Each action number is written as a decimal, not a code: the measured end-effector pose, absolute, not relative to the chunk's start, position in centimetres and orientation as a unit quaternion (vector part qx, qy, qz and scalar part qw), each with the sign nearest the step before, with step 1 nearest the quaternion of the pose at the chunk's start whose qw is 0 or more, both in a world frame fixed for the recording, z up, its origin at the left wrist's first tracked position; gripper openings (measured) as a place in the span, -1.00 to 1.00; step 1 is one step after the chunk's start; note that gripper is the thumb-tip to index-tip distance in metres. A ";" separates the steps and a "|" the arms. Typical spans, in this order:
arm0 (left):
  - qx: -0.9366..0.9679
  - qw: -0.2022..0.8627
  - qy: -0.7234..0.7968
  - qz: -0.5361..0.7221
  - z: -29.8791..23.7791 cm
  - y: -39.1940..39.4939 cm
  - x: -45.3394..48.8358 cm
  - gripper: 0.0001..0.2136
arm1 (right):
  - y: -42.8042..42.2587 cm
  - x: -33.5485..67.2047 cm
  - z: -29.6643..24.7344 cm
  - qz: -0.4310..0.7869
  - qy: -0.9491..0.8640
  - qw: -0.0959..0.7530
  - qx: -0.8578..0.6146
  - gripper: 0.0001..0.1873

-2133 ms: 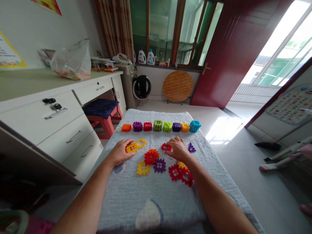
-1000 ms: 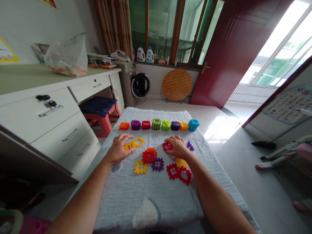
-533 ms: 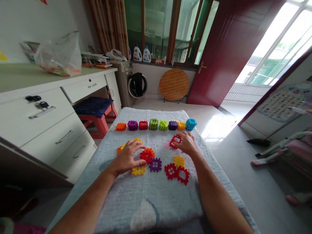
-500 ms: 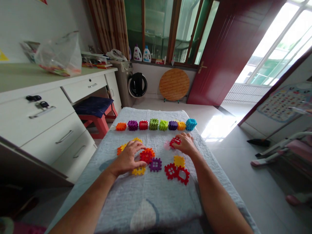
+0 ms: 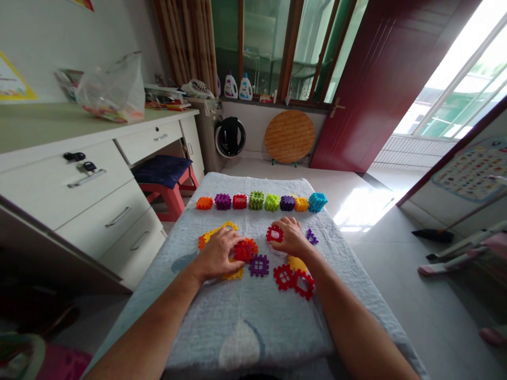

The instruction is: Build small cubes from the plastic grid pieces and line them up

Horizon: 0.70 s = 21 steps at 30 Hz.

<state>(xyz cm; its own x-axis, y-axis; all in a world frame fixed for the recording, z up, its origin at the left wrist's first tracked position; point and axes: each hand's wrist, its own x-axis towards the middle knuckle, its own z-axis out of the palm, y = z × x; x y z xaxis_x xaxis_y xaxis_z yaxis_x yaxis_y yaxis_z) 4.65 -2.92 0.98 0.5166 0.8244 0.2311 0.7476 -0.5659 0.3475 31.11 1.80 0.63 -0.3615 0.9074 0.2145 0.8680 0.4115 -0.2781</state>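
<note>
My left hand (image 5: 217, 254) lies on the blue-grey blanket (image 5: 245, 327), its fingers and thumb closed round the edge of a red and orange toothed tile stack (image 5: 246, 249). A yellow tile (image 5: 234, 274) peeks out under that hand. My right hand (image 5: 292, 237) pinches a red square tile (image 5: 274, 234) and holds it tilted just above the blanket. Between and near the hands lie a purple square tile (image 5: 259, 265), two joined red tiles (image 5: 295, 281), a yellow tile (image 5: 296, 262) by my right wrist, a purple triangle (image 5: 311, 237), and yellow and orange tiles (image 5: 214, 233).
A row of several built cubes (image 5: 256, 200), from orange at the left to blue (image 5: 317, 201) at the right, lines the blanket's far edge. A white desk with drawers (image 5: 91, 195) stands left, with a red stool (image 5: 166, 182) under it. Tiled floor lies to the right.
My left hand left the yellow tiles at the left and closed on the red and orange stack in the middle. My right hand lifted the red square tile and keeps hold of it.
</note>
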 end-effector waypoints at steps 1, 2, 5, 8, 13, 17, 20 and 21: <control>0.867 0.097 0.453 0.186 1.0 -2.9 4.6 -0.50 | 1.7 30.6 0.5 0.067 -0.832 0.158 -0.528 -0.57; 0.868 0.092 0.452 0.187 1.1 -3.0 4.6 -0.49 | 1.7 30.3 0.4 0.076 -0.839 0.143 -0.520 -0.60; 0.870 0.086 0.447 0.189 1.3 -3.1 4.7 -0.49 | 1.7 30.1 0.1 0.098 -0.845 0.111 -0.513 -0.54; 0.873 0.081 0.444 0.184 1.5 -3.2 4.8 -0.54 | 1.7 30.8 0.3 0.111 -0.842 0.118 -0.515 -0.34; 0.871 0.067 0.447 0.190 1.9 -3.5 5.1 -0.54 | 1.6 31.4 0.6 0.109 -0.840 0.125 -0.517 -0.44; 0.870 0.055 0.450 0.194 2.0 -3.7 5.3 -0.55 | 1.7 30.9 0.3 0.097 -0.846 0.135 -0.506 -0.58; 0.870 0.065 0.453 0.185 1.8 -3.5 5.1 -0.50 | 1.8 30.6 0.0 0.085 -0.847 0.145 -0.505 -0.60; 0.870 0.071 0.454 0.180 1.6 -3.4 5.0 -0.48 | 1.8 30.5 -0.1 0.081 -0.847 0.145 -0.504 -0.61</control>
<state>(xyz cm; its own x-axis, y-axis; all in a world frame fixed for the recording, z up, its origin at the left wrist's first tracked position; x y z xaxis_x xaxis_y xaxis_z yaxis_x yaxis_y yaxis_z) 4.97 -3.43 1.61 0.5230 0.8153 0.2485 0.7638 -0.5777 0.2878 30.49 1.80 -0.08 -0.4493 0.8783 0.1636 0.8314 0.4781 -0.2831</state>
